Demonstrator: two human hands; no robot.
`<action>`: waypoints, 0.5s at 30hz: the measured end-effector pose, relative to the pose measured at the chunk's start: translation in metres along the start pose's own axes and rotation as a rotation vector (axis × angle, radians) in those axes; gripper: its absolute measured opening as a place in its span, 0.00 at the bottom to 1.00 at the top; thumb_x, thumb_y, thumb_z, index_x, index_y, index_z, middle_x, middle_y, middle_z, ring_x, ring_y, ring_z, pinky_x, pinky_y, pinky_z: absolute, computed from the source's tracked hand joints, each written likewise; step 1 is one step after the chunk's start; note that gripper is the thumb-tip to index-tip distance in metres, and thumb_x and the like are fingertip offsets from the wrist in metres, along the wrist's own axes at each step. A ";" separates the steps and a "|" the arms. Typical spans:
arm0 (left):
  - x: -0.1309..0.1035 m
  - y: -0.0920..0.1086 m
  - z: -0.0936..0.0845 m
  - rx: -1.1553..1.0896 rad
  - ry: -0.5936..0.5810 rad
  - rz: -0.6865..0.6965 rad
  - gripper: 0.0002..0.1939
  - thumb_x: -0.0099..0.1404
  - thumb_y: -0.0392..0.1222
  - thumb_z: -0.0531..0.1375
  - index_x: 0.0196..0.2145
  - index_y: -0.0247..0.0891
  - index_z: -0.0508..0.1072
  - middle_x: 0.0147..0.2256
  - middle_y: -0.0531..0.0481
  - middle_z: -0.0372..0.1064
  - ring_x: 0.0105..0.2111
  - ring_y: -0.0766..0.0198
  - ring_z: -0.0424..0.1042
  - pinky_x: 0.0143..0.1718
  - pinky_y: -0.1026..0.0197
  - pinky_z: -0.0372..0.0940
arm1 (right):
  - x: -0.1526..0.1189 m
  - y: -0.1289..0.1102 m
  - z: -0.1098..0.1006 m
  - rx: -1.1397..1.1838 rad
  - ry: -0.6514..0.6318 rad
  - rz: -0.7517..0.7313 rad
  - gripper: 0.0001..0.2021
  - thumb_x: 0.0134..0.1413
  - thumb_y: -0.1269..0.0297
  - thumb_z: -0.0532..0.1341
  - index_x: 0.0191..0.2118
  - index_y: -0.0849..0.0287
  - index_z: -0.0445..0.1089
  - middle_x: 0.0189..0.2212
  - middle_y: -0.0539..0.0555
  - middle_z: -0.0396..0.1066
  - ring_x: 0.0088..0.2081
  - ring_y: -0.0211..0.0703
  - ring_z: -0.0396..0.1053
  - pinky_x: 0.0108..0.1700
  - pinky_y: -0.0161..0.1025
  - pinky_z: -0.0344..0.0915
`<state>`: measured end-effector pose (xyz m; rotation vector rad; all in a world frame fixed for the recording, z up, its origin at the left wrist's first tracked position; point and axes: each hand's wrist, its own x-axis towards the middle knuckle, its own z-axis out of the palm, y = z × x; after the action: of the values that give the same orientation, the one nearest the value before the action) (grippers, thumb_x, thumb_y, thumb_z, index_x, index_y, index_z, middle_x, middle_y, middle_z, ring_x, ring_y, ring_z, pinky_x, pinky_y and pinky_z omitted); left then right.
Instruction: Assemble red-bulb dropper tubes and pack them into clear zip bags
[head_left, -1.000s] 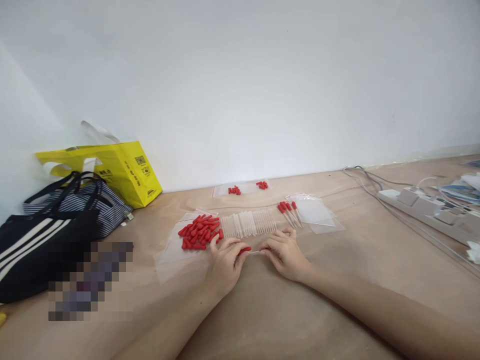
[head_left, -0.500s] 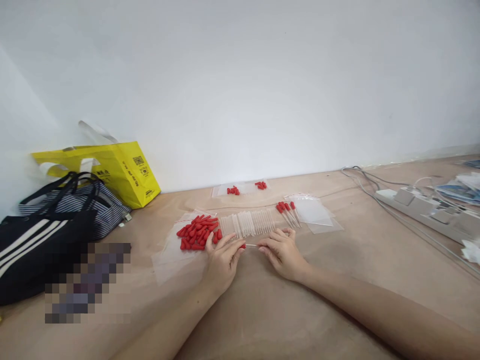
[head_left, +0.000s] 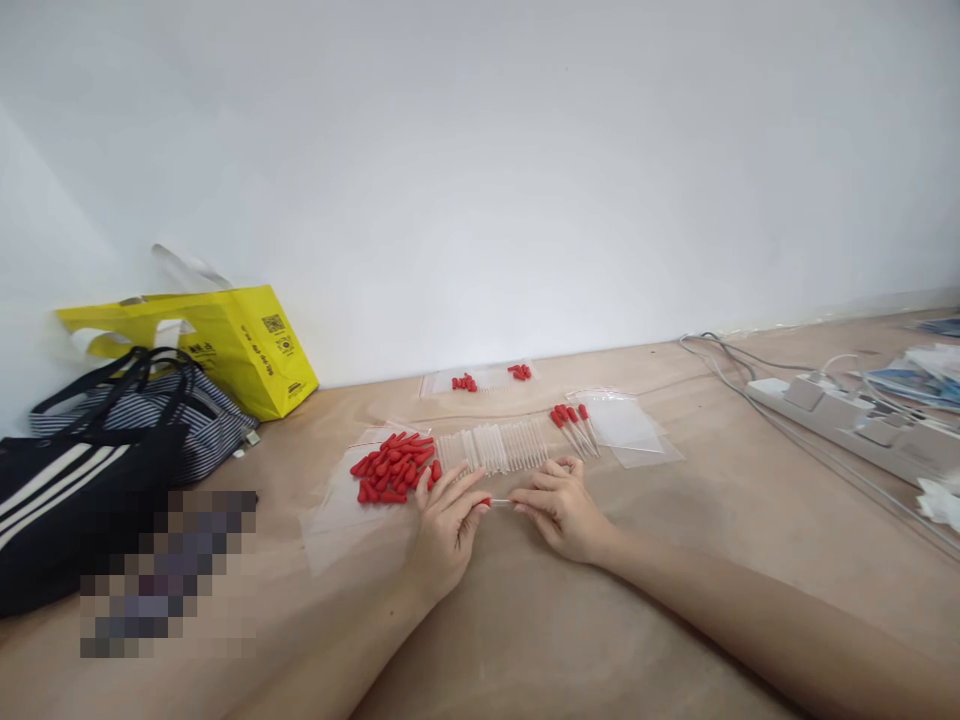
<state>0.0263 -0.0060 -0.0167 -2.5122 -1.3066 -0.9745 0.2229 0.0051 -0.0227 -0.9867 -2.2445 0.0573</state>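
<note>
My left hand pinches a red rubber dropper bulb, mostly covered by the fingers. Opposite it, my right hand is closed on a thin clear dropper tube, whose left end meets the bulb. How deep the tube sits in the bulb I cannot tell. Beside my left hand lies a heap of red bulbs on a clear plastic bag. A row of clear tubes stretches just beyond both hands. Several droppers with red bulbs fitted lie beyond my right hand.
Clear bags lie at the right, and another bag with red bulbs and tubes lies by the wall. A yellow bag and a black striped bag stand left. A power strip with cables is at the right.
Both hands stay almost in place, with the bulb and tube still held end to end. The visible stretch of tube looks slightly shorter. The view has shifted a little.
</note>
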 end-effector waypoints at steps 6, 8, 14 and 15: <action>-0.002 -0.001 0.001 -0.019 -0.005 0.051 0.09 0.63 0.38 0.50 0.32 0.42 0.70 0.44 0.48 0.69 0.50 0.57 0.60 0.52 0.44 0.40 | 0.001 0.008 0.004 -0.089 -0.002 -0.093 0.10 0.51 0.70 0.52 0.35 0.52 0.70 0.26 0.49 0.67 0.32 0.37 0.56 0.41 0.42 0.42; -0.002 -0.001 0.001 -0.025 -0.008 0.082 0.09 0.63 0.37 0.49 0.32 0.41 0.70 0.45 0.48 0.68 0.50 0.57 0.61 0.52 0.44 0.41 | 0.002 0.010 0.005 -0.118 0.003 -0.121 0.12 0.49 0.73 0.52 0.34 0.52 0.69 0.26 0.49 0.66 0.32 0.37 0.55 0.41 0.42 0.42; -0.002 -0.002 0.002 -0.029 -0.026 0.121 0.10 0.64 0.37 0.49 0.33 0.40 0.70 0.46 0.45 0.67 0.52 0.55 0.59 0.51 0.44 0.42 | 0.002 0.009 0.003 -0.151 0.015 -0.151 0.11 0.48 0.74 0.52 0.33 0.53 0.68 0.26 0.49 0.66 0.32 0.38 0.54 0.42 0.43 0.41; -0.002 -0.001 0.002 -0.031 -0.030 0.120 0.10 0.64 0.38 0.49 0.33 0.40 0.70 0.45 0.45 0.67 0.52 0.55 0.59 0.51 0.44 0.42 | 0.002 0.008 0.002 -0.149 0.014 -0.145 0.11 0.48 0.73 0.51 0.33 0.53 0.68 0.25 0.49 0.66 0.32 0.38 0.54 0.42 0.43 0.41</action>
<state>0.0256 -0.0053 -0.0198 -2.6040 -1.1421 -0.9421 0.2262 0.0127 -0.0259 -0.8940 -2.3276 -0.1825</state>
